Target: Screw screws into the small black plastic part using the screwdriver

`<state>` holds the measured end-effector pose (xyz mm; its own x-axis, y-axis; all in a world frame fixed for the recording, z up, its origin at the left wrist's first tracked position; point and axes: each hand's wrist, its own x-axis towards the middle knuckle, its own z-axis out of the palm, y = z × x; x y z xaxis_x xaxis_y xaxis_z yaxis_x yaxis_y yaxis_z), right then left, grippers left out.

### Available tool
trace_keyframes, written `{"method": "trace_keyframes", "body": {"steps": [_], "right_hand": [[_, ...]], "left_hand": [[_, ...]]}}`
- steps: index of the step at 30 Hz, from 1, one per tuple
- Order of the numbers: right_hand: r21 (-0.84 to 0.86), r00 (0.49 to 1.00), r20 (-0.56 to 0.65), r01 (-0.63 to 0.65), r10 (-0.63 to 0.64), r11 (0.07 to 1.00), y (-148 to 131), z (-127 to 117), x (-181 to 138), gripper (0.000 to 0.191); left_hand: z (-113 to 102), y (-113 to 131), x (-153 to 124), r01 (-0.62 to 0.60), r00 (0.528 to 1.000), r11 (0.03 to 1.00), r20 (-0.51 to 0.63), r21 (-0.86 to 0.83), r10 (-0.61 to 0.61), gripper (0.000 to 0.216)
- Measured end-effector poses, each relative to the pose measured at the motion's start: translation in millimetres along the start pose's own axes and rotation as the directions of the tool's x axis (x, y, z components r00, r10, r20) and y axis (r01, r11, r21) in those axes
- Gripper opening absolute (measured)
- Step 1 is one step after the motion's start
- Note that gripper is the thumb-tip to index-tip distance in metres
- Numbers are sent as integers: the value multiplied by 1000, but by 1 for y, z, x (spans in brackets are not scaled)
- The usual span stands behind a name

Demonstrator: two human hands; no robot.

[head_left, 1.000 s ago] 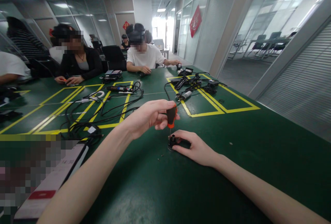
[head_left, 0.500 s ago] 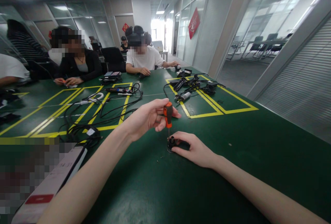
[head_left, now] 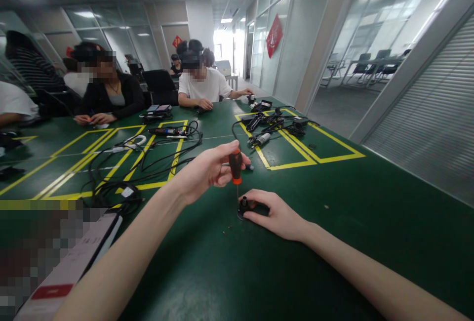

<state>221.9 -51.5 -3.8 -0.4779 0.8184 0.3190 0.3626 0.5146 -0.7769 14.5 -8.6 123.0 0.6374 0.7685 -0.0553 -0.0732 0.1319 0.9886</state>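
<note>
Head view: your left hand (head_left: pixel 205 170) fingers wrapped round orange-black screwdriver (head_left: pixel 234 165), upright, tip on small black part (head_left: pixel 242 206) at counter (head_left: pixel 333 242) centre; your right hand (head_left: pixel 277 216) fingers pinch part from 3 o'clock.

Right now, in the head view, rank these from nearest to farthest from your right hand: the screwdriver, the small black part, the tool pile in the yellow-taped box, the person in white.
1. small black part, under the right hand at its fingertips.
2. screwdriver, upright just above the part, in the left hand.
3. tool pile, ahead at mid-table.
4. person in white, at the far end.
</note>
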Motion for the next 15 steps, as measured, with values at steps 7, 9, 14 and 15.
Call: {"method": "trace_keyframes", "body": {"steps": [7,9,14,15], "right_hand": [[15,1000,-6,4,-4,1000,0,0,0,16],[10,1000,-4,3,-3,1000,0,0,0,16],[-2,1000,-1,-7,7,1000,0,0,0,17],[-4,1000,-1,-6,6,1000,0,0,0,17]], "left_hand": [[-1,0,2,23,1000,999,22,-26,-23,50],[0,0,3,21,999,1000,33,-23,-20,48],[1,-1,2,4,1000,999,20,-40,-3,46],[1,-1,1,-4,1000,999,14,-35,4,47]]}}
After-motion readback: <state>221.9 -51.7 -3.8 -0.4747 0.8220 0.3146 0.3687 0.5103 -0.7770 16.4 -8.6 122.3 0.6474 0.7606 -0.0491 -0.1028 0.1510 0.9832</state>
